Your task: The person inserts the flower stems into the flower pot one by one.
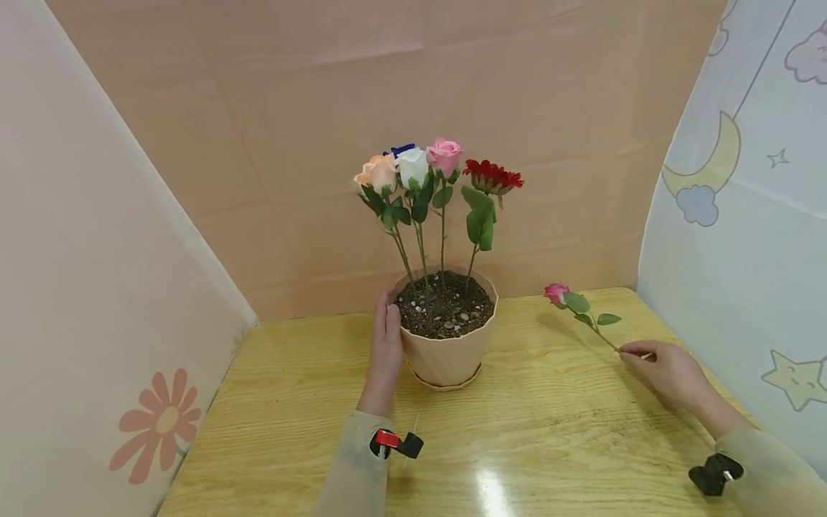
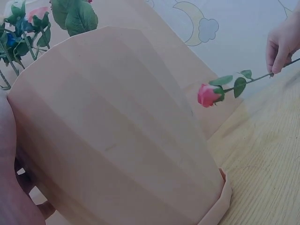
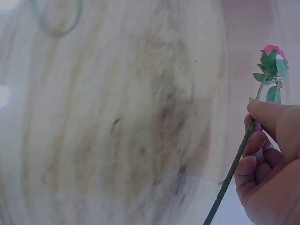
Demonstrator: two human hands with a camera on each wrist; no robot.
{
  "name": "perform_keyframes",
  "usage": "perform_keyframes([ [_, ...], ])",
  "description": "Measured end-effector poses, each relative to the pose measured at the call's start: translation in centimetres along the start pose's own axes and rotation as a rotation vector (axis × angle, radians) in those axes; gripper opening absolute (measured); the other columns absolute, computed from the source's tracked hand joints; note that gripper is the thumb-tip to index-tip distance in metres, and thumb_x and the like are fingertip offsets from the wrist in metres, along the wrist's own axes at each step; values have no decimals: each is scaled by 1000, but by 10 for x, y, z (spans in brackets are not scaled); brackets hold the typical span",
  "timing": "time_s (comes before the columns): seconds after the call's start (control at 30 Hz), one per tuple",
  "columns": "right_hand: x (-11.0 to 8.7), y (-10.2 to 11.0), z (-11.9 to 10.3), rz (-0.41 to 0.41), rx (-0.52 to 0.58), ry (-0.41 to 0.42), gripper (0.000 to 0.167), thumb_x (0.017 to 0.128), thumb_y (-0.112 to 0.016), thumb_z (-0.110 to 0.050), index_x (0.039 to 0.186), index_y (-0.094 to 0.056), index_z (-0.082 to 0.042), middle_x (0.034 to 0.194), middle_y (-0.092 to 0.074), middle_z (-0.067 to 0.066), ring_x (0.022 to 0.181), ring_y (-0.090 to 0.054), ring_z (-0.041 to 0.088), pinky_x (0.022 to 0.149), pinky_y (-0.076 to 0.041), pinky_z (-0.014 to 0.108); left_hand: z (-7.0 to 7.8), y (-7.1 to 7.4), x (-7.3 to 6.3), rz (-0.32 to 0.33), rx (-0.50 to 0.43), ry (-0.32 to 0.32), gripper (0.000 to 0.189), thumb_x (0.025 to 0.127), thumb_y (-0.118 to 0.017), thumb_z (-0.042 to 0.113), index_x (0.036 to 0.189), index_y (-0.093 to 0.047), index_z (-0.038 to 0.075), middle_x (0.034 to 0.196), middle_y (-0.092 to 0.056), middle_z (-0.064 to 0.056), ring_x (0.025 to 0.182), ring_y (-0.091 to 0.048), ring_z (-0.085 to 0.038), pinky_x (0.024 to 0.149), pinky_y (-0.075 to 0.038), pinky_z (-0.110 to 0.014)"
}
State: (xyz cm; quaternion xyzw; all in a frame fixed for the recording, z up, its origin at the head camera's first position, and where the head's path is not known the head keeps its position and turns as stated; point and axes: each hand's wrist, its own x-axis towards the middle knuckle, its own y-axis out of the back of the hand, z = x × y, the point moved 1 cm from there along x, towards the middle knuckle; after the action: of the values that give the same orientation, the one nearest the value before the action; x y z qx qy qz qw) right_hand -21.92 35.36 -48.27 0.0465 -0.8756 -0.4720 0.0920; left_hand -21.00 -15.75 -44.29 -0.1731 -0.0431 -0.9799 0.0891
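Note:
A pink artificial rose (image 1: 556, 293) with green leaves hangs to the right of the pot, its bloom pointing up and left. My right hand (image 1: 665, 373) pinches its thin stem between thumb and fingers; in the right wrist view the stem's lower part (image 3: 227, 180) runs down past the palm. My left hand (image 1: 385, 348) lies against the left side of the peach flowerpot (image 1: 446, 359), fingers extended along its wall near the rim. Dark soil with pebbles (image 1: 446, 312) fills the pot. Part of the left hand is hidden behind the pot in the left wrist view.
Several flowers stand upright in the soil: a peach rose (image 1: 377, 174), a white rose (image 1: 413, 169), a pink rose (image 1: 444, 156), a dark red flower (image 1: 491, 177) and a blue bloom (image 1: 402, 149) behind. The wooden table (image 1: 278, 409) meets fabric walls at back and sides.

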Motion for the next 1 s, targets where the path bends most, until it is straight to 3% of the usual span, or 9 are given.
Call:
perform_keyframes([
  [0.23,1,2,-19,67,31,27,34,112,-70,-27,130,-78,1,116,-78,20,89,-69,20,66,-54,31,-1,0,-1,-5,18,-1,49,124,-33,33,172,-35,25,178,-32,-3,165,-25,-29,131,-24,-60],
  [0.47,5,5,-43,131,91,46,35,112,-70,-29,133,-77,-2,118,-78,20,83,-63,2,63,-51,30,-3,0,1,-6,2,-14,48,124,-31,31,171,-37,22,177,-33,-6,166,-24,-30,131,-22,-61],
  [0.73,6,9,-71,162,169,51,38,112,-69,-32,137,-76,-3,115,-77,17,79,-60,11,62,-48,29,-2,-1,0,-10,-4,-6,48,124,-32,31,171,-37,21,177,-33,-7,166,-24,-30,132,-21,-61],
  [1.0,4,12,-100,219,253,40,40,112,-70,-36,136,-76,-5,103,-75,4,77,-62,15,60,-48,29,0,-1,1,-3,-3,-12,50,124,-32,35,171,-37,19,177,-34,-7,165,-25,-30,131,-23,-60],
])
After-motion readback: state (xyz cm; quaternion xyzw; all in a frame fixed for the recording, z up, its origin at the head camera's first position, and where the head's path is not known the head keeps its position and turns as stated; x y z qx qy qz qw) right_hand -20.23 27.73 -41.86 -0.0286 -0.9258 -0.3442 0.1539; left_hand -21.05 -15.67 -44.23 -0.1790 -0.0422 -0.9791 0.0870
